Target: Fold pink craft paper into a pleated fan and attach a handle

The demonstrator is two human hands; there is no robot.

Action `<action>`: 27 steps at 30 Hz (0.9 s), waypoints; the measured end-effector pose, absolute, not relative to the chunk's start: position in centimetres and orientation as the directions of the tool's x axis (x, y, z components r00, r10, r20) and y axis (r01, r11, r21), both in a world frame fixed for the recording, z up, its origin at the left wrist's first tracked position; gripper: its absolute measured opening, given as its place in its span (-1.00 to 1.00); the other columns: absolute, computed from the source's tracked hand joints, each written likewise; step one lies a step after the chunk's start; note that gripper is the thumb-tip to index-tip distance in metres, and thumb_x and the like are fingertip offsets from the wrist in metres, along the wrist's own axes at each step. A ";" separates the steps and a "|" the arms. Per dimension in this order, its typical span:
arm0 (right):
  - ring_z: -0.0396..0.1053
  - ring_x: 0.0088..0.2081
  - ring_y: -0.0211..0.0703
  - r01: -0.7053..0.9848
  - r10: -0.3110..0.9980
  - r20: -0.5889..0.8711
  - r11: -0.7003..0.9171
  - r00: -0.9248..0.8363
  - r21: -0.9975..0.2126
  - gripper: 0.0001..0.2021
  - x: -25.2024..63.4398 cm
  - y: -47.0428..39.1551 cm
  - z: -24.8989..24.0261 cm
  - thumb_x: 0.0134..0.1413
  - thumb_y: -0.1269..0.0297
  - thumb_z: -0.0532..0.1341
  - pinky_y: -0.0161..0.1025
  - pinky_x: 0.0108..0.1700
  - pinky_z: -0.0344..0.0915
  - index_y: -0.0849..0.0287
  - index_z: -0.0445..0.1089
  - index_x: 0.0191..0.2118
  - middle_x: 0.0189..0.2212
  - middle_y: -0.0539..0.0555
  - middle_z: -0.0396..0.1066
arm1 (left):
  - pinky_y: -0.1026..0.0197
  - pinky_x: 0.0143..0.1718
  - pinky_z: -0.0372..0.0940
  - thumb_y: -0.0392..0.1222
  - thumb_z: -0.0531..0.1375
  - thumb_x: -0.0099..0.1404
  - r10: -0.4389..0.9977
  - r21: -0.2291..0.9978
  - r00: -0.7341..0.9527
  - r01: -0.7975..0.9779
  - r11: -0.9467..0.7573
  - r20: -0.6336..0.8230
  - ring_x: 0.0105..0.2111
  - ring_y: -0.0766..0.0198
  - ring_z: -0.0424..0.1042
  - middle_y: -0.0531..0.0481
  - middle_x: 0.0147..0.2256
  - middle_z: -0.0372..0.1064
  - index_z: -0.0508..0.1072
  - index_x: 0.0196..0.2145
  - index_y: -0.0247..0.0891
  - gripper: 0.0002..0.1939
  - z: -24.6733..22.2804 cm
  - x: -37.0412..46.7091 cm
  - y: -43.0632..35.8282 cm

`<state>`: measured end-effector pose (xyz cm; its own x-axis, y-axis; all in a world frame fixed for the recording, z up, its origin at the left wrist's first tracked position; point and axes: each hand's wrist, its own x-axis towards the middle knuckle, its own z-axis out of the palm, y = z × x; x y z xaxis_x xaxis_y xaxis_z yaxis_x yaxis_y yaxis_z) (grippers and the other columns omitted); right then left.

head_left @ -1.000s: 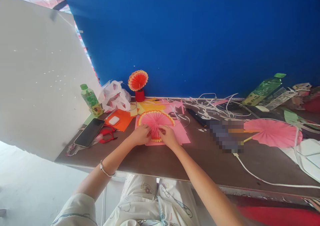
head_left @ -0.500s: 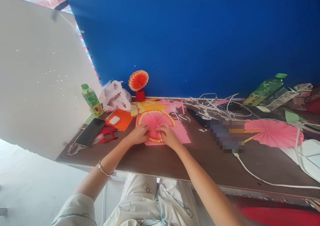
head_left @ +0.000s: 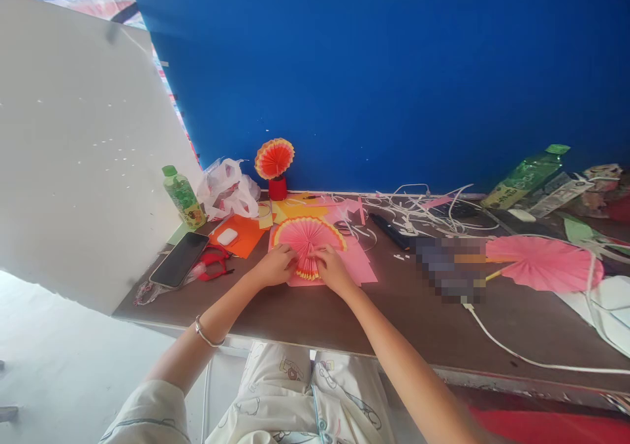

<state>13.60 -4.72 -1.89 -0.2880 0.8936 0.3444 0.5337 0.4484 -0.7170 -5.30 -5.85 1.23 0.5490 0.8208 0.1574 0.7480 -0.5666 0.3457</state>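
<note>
Grip at both sides, left hand point(head_left: 278, 266) and right hand point(head_left: 333, 269) touching the pleated pink fan point(head_left: 306, 233), pinch unclear; pleats spread out, any side joins hidden!

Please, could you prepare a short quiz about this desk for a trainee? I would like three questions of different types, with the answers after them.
1. True or false: the left hand and the right hand both touch the yellow-edged pink fan.
2. What does the small white case lie on?
a) the black phone
b) the orange paper
c) the plastic bag
3. Fill in the missing word: the bottle beside the phone has a ____ cap.

Key: 1. true; 2. b; 3. green
</note>
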 end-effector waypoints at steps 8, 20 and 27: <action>0.30 -0.21 -0.22 0.567 0.877 0.365 0.480 -0.311 -0.669 -0.62 13.3 -4.8 -2.0 -0.04 0.61 -0.04 -0.17 -0.05 0.26 0.16 0.48 -0.31 -0.23 0.11 0.22 | 0.16 -0.13 0.18 -0.29 -0.05 0.27 0.798 0.299 0.575 0.741 -0.602 0.182 -0.26 0.20 0.26 -0.09 -0.33 0.26 0.39 -0.29 -0.28 -0.77 1.0 -5.4 -5.8; 0.30 -0.22 -0.21 0.587 0.865 0.366 0.502 -0.343 -0.635 -0.63 13.2 -4.8 -2.3 -0.01 0.59 -0.04 -0.15 -0.06 0.26 0.17 0.47 -0.28 -0.22 0.11 0.20 | 0.16 -0.18 0.20 -0.25 0.04 0.19 0.865 0.275 0.478 0.821 -0.501 0.149 -0.26 0.16 0.28 -0.10 -0.35 0.29 0.40 -0.31 -0.30 -0.83 1.2 -4.4 -5.8; 0.30 -0.21 -0.21 0.567 0.849 0.403 0.528 -0.341 -0.633 -0.63 13.2 -4.6 -2.6 -0.02 0.60 -0.04 -0.16 -0.08 0.28 0.18 0.47 -0.30 -0.23 0.11 0.20 | 0.16 -0.21 0.22 -0.22 0.07 0.17 0.943 0.162 0.333 0.930 -0.331 0.015 -0.21 0.11 0.30 -0.12 -0.30 0.31 0.41 -0.33 -0.30 -0.84 2.3 -2.9 -6.2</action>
<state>13.24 -4.59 -2.59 -0.3411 0.8494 0.4026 0.5665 0.5276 -0.6330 -2.92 -6.23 2.33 0.3328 0.9429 0.0151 0.9297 -0.3308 0.1618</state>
